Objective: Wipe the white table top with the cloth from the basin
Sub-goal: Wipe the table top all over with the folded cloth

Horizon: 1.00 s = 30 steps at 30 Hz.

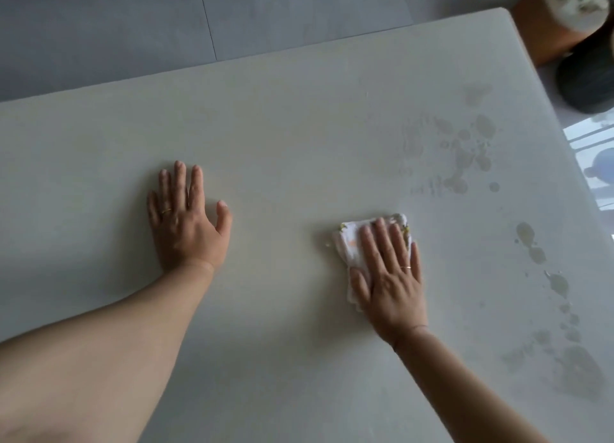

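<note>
The white table top (pixel 282 127) fills most of the head view. A folded white cloth (pixel 347 243) with small coloured marks lies on it right of centre. My right hand (pixel 388 273) presses flat on the cloth, fingers spread over it, covering its near and right part. My left hand (pixel 186 216) rests flat on the bare table to the left, fingers apart, holding nothing. Wet patches and drops (pixel 465 150) show on the table beyond and to the right of the cloth. The basin is out of sight.
More wet marks (pixel 558 286) run down the table's right side. Past the right edge stand a brown stool or box (pixel 545 34) with a floral item (pixel 578 1) on it and a dark round object (pixel 588 77). Grey floor (pixel 133 27) lies beyond the far edge.
</note>
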### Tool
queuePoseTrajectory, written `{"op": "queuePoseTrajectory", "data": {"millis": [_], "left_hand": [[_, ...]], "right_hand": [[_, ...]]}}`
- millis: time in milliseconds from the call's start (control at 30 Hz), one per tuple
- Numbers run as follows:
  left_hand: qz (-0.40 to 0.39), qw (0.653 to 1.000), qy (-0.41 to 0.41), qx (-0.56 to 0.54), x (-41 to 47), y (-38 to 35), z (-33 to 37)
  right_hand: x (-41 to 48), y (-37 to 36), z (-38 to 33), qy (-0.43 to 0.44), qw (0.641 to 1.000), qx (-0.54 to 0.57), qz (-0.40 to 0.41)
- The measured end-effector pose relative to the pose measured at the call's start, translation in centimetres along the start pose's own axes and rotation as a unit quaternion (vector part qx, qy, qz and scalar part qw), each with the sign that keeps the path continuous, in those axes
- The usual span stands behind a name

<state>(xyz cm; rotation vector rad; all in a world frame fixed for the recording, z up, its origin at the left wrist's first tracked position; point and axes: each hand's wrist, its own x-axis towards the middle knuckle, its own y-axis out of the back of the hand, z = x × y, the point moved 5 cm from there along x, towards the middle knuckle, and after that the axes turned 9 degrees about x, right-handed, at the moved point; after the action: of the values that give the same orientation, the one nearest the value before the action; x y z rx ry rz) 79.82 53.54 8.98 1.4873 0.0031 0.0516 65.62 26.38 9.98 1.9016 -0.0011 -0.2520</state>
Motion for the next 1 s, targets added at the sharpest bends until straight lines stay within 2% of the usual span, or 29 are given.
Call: {"op": "queuePoseTrajectory", "data": {"millis": [100, 167, 233, 300, 367, 433, 467, 600, 667, 733, 867, 967, 1000], "left_hand": [[-0.002, 1.0, 0.0, 0.002, -0.1, 0.0, 0.0], [-0.005, 1.0, -0.001, 0.002, -0.1, -0.1, -0.1], [-0.006, 1.0, -0.002, 0.0, 0.0, -0.2, 0.0], [-0.004, 1.0, -0.001, -0.003, -0.1, -0.1, -0.1], [-0.002, 1.0, -0.003, -0.003, -0.1, -0.2, -0.2], [-0.01, 1.0, -0.012, -0.003, -0.1, -0.3, -0.2], [-0.017, 1.0, -0.016, 0.0, -0.1, -0.3, -0.1], [-0.024, 1.0, -0.009, 0.012, -1.6, 0.2, 0.3], [-0.017, 1.0, -0.002, -0.005, -5.3, 1.0, 1.4], [-0.029, 0.999, -0.017, -0.026, -11.6, 1.6, 3.4], [-0.063, 0.997, -0.04, 0.001, -25.3, 1.2, 6.0], [-0.075, 0.997, -0.029, 0.016, -28.4, 0.2, 5.7], [-0.075, 0.997, -0.018, 0.009, -28.2, 0.2, 5.6]], "right_hand": [[0.1, 0.1, 1.8, -0.155, 0.988, 0.016, 0.019], [-0.6, -1.1, -0.8, -0.208, 0.977, 0.029, 0.032], [-2.2, -2.7, -5.1, -0.148, 0.988, 0.036, 0.027], [-4.6, -4.0, -8.8, -0.023, 0.999, 0.03, -0.01], [-5.8, -4.2, -9.3, 0.081, 0.996, 0.025, -0.037], [-5.4, -3.3, -6.7, 0.114, 0.992, 0.026, -0.039], [-5.0, -2.5, -4.5, 0.087, 0.995, 0.023, -0.03], [-4.0, 0.4, 3.7, -0.136, 0.99, 0.022, 0.009], [-4.1, -0.1, 3.4, -0.191, 0.98, 0.049, 0.018], [-4.7, -1.1, 0.8, -0.203, 0.977, 0.07, 0.019], [-9.8, -3.6, -5.2, -0.035, 0.998, 0.045, -0.01], [-12.0, -3.6, -4.6, 0.099, 0.994, 0.02, -0.044], [-11.7, -3.2, -3.2, 0.119, 0.992, 0.016, -0.039]]}}
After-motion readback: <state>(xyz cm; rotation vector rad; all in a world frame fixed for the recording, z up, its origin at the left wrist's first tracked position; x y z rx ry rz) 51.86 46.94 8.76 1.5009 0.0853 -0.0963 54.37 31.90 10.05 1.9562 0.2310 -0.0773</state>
